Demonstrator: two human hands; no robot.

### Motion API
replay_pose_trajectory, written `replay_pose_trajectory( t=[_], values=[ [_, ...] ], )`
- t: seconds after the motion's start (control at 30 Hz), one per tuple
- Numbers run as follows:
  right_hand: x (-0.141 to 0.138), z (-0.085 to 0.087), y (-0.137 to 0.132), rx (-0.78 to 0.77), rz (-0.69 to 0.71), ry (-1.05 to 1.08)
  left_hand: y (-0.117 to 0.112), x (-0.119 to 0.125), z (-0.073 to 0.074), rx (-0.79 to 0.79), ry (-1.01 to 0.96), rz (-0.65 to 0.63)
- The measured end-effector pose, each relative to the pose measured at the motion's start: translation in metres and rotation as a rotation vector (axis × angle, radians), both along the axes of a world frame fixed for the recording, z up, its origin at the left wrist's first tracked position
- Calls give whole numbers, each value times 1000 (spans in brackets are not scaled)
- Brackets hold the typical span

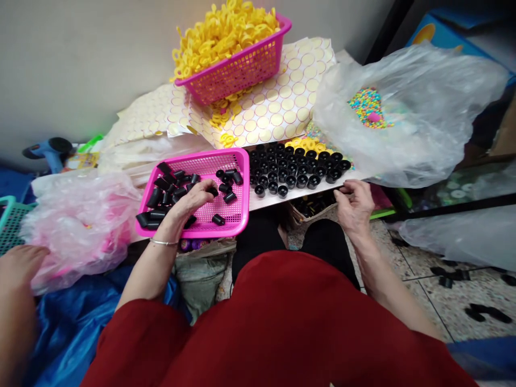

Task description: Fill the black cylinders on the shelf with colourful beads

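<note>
Pictured at far left: a green basket (12, 228), cut off by the frame, and a co-worker's blurred hand (21, 264) at the edge of a pinkish plastic bag (91, 223), with blue cloth (74, 328) below and a blue hair dryer (52, 155) behind.

Next to the right, a low pink basket (217, 232) scattered with black cylinders (229, 198), many lying on their sides. Reaching into it over the near rim, the left hand (197, 194), a bracelet (164, 243) at the wrist, grip clamped at the fingertips on one black cylinder (213, 192).

Farther back, on sheets of printed circles (278, 119), a taller pink basket (234, 79) heaped above its rim with yellow ring-shaped pieces (226, 37), more lying loose in front.

At centre, just right of the low basket, black caps (290, 167) packed in close rows on the pale desk (266, 202), hollow ends up.

By the desk's near right corner, close to the outermost caps, the right hand (355, 204), fingers curled; cannot tell from this angle whether grip together or apart.

At far right, a large clear bag (427, 129) with multicoloured beads (365, 102) and, lower down, black pieces (445, 282) on the speckled floor (429, 306).
</note>
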State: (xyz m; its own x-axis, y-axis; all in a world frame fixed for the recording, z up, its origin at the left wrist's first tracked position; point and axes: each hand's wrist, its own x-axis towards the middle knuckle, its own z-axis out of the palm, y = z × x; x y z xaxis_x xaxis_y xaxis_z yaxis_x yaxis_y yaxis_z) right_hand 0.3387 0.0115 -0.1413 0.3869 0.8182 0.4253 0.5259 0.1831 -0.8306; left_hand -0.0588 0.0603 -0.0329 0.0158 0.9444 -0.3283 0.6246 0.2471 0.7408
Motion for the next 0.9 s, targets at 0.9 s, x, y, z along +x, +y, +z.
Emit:
replay_pose_trajectory(
  t=[0.9],
  values=[
    [-118, 85, -38, -14, 850, 383, -70, 97, 22, 425, -456, -71]
  ],
)
